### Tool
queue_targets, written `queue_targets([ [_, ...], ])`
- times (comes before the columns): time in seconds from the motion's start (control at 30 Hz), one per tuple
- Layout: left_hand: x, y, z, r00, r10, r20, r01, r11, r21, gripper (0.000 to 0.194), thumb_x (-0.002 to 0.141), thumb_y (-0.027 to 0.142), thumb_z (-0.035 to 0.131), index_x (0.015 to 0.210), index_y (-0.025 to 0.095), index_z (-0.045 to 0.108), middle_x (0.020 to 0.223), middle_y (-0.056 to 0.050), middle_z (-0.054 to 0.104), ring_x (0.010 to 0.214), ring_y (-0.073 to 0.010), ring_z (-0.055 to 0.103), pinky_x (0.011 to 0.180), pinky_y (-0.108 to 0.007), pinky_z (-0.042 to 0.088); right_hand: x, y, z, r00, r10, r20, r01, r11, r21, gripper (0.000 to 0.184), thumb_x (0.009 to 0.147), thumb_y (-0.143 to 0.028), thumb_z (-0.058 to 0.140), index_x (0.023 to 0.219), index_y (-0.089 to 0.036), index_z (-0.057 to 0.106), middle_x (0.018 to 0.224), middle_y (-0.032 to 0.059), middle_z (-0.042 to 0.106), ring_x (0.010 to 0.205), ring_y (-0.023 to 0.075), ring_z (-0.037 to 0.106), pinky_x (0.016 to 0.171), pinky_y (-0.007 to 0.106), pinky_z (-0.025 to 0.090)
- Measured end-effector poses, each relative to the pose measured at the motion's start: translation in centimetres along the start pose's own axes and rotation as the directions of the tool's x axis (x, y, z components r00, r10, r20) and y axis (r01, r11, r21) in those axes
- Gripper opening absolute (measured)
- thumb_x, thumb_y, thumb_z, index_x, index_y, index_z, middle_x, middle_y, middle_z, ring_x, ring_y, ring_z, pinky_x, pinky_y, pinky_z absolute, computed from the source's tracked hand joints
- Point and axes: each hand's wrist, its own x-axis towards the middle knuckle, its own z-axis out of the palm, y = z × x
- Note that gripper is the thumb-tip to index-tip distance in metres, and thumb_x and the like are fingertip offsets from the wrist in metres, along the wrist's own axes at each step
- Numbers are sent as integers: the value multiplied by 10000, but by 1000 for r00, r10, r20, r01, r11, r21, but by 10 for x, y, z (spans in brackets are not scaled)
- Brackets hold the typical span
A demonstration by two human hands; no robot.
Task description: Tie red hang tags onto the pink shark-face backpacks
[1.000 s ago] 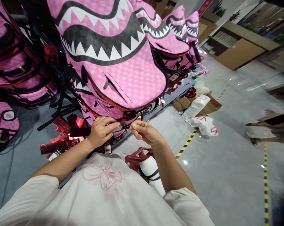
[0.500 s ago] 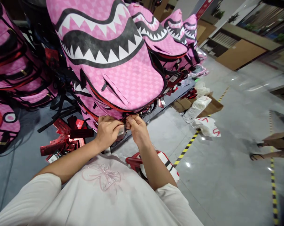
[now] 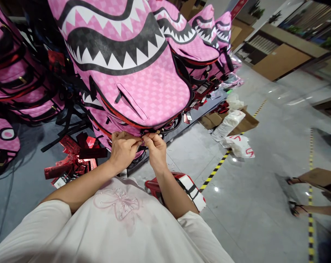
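A pink checkered backpack (image 3: 151, 91) with a black-and-white shark-mouth print lies on top of a stack, its handle end toward me. My left hand (image 3: 124, 149) is closed in a pinch just below that end. Right beside it, my right hand (image 3: 156, 148) pinches too, fingertips nearly meeting the left ones near the black carry handle (image 3: 173, 126). Whatever small piece sits between the fingertips is hidden. Several shiny red tags (image 3: 80, 155) lie in a heap on the grey table, left of my left hand.
More pink backpacks are stacked at the left (image 3: 25, 80) and along the table behind (image 3: 179, 31). A red and white bag (image 3: 190, 190) is below my right forearm. On the floor are white plastic bags (image 3: 228, 124) and cardboard. A person's feet (image 3: 294, 208) show at right.
Both hands stay at the backpack's handle end, fingertips closer together. A pale piece seen under them before is no longer visible. The person at right has shifted, and my view moved slightly.
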Motion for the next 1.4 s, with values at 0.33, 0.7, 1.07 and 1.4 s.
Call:
queue_targets([
  [0.33, 12, 4, -9, 991, -71, 115, 64, 996, 63, 107, 854, 257, 631, 851, 190, 715, 818, -44, 733, 875, -241, 640, 881, -407, 372, -3, -4, 0, 983, -178, 43, 183, 949, -257, 151, 860, -355, 616, 787, -225, 636, 788, -1, 630, 773, 155, 580, 746, 304, 475],
  [0.7, 16, 2, -5, 992, -92, 91, 89, 995, 36, 171, 857, 312, 635, 748, 208, 715, 768, -35, 728, 857, -235, 630, 898, -416, 367, -1, -11, -1, 952, -298, 67, 299, 868, -397, 123, 872, -288, 581, 772, -226, 619, 771, -6, 641, 760, 161, 575, 733, 306, 458],
  [1.07, 9, 3, -5, 993, -109, 39, 113, 986, -119, 122, 864, 220, 615, 852, 235, 736, 831, -6, 741, 871, -202, 635, 967, -418, 371, -1, -15, -2, 974, -222, 45, 225, 927, -300, 170, 857, -353, 620, 756, -217, 613, 761, -5, 632, 754, 150, 559, 750, 299, 440],
  [1.4, 7, 5, -3, 994, -110, 22, 111, 993, -47, 142, 868, 233, 621, 921, 259, 751, 909, -15, 755, 944, -232, 618, 940, -429, 359, 4, 9, -2, 996, -94, -1, 93, 988, -120, 247, 803, -420, 688, 755, -188, 617, 725, -18, 612, 691, 119, 522, 695, 263, 429],
])
